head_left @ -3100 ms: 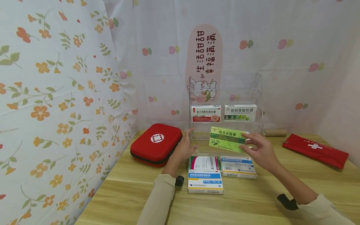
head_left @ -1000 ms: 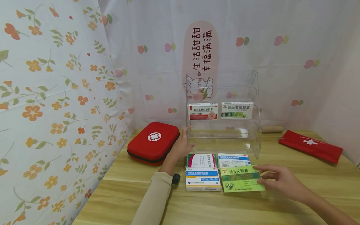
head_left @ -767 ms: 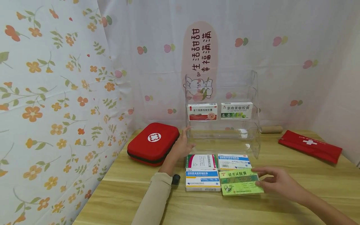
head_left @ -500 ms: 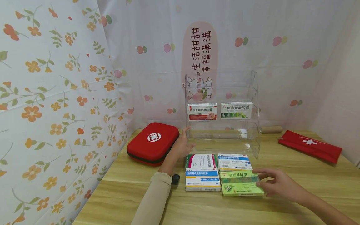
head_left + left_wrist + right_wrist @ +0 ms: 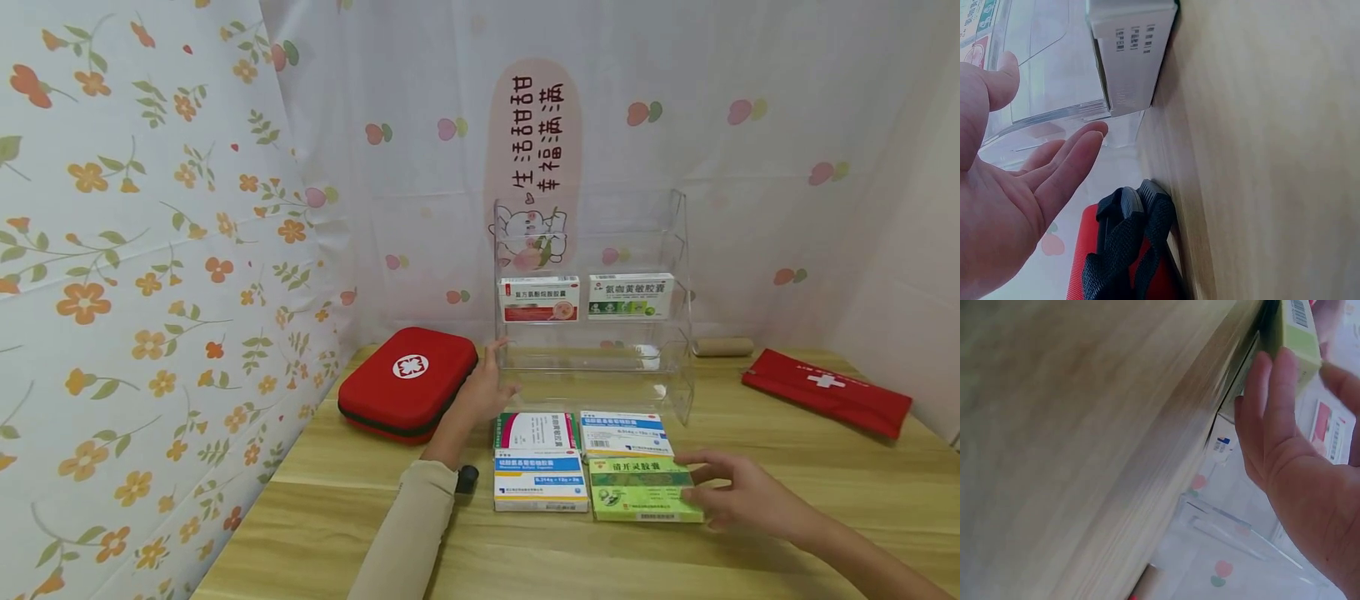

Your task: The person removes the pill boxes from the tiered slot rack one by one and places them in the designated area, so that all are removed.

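Observation:
My right hand (image 5: 738,493) pinches the right end of a green medicine box (image 5: 637,492), which lies flat at the front right of a group of boxes. In the right wrist view its thumb and fingers (image 5: 1282,394) straddle the box's end. Left of it lies a white-and-blue medicine box (image 5: 540,482); behind are another white-and-blue box (image 5: 626,433) and a green-and-white box (image 5: 536,431). My left hand (image 5: 483,392) is at the left side of a clear acrylic rack (image 5: 585,363), index fingertip at its edge. The left wrist view shows its thumb and fingers spread, holding nothing.
Two medicine boxes, one white-and-red (image 5: 540,300) and one white-and-green (image 5: 630,297), stand on a middle tier of the rack. A red first-aid case (image 5: 408,383) lies left, a red pouch (image 5: 828,392) right. Behind the rack's right side is a tan roll (image 5: 723,347).
My right hand has brought the green box from in front of the rack down toward me and laid it flat beside the front white-and-blue box. My left hand has stayed by the rack.

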